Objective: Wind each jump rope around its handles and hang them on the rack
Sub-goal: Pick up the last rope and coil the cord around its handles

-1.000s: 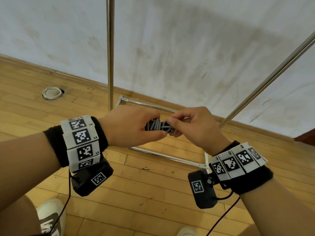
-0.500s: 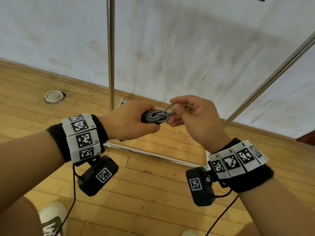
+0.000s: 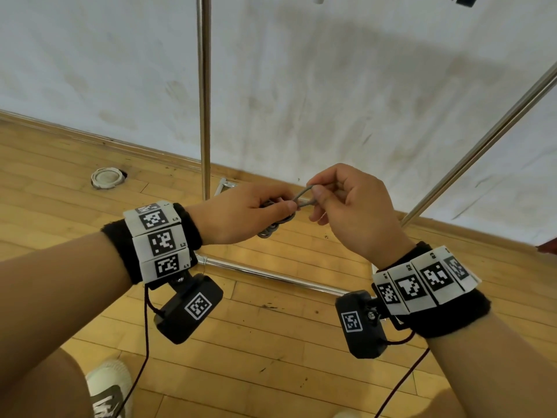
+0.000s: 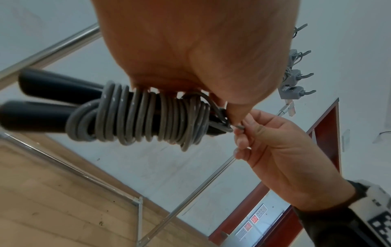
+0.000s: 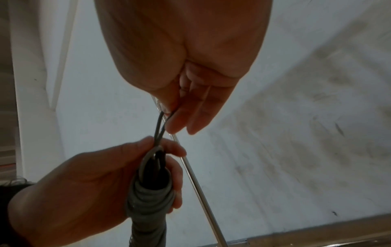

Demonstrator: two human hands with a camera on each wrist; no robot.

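A grey jump rope [image 4: 135, 117] is wound in many turns around its two black handles [image 4: 42, 103], which lie side by side. My left hand [image 3: 247, 212] grips this bundle [image 3: 272, 227] near the handle tops, in front of my chest. A short loop of the rope [image 3: 304, 196] sticks out from the bundle toward the right. My right hand [image 3: 340, 203] pinches that loop between thumb and fingers [image 5: 173, 123]. The loop [image 5: 159, 125] runs taut between the two hands.
The metal rack stands just ahead: an upright pole [image 3: 204, 95], a slanted bar [image 3: 488, 140] on the right and a floor rail [image 3: 271, 276] on the wooden floor. Grey clip hooks [image 4: 294, 78] hang higher up on the rack. A white wall is behind.
The right hand has drawn a loop of rope out of the bundle and moved up and to the right. Both hands have risen slightly.
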